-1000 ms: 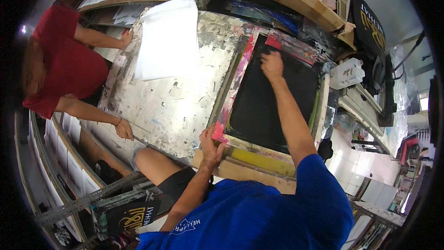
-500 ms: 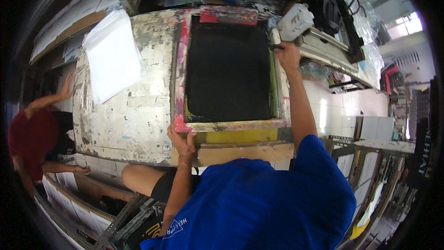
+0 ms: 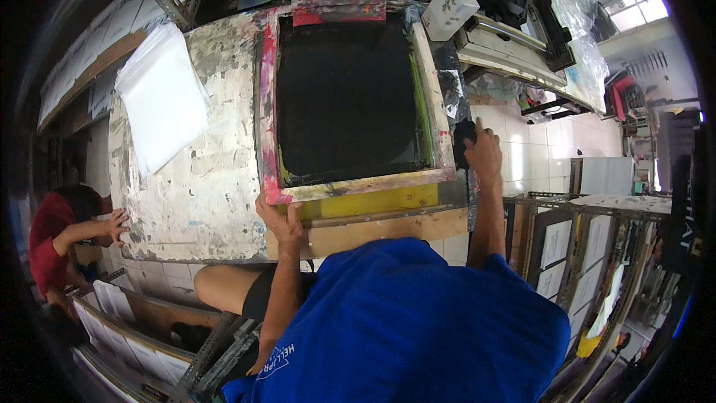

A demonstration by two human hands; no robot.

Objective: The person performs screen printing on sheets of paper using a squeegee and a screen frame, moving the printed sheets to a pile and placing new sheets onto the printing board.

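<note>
A screen printing frame (image 3: 339, 189) with a paint-smeared wooden border and a black mesh lies on the worktable in front of me. At its near left corner, my left hand (image 3: 283, 227) grips the border, thumb and fingers apart around it. My right hand (image 3: 486, 155) is beside the frame's right side, above a dark narrow ledge. Its fingers close on a black bunched thing that looks like a rag (image 3: 464, 134). Below the frame's near edge shows a yellow strip (image 3: 373, 203), with a tan board (image 3: 365, 231) nearer to me.
White sheets (image 3: 164, 97) lie stacked on the paint-stained table (image 3: 224, 179) at left. A person in a red shirt (image 3: 56, 227) is beyond the table's left edge, one hand at it. A white container (image 3: 450, 9) stands at the frame's far right corner. Shelving (image 3: 559, 246) is at right.
My right hand has come from the frame's upper right side down and outward to the ledge, with the black rag. My left hand stays at the corner. The person's hand at left has moved lower.
</note>
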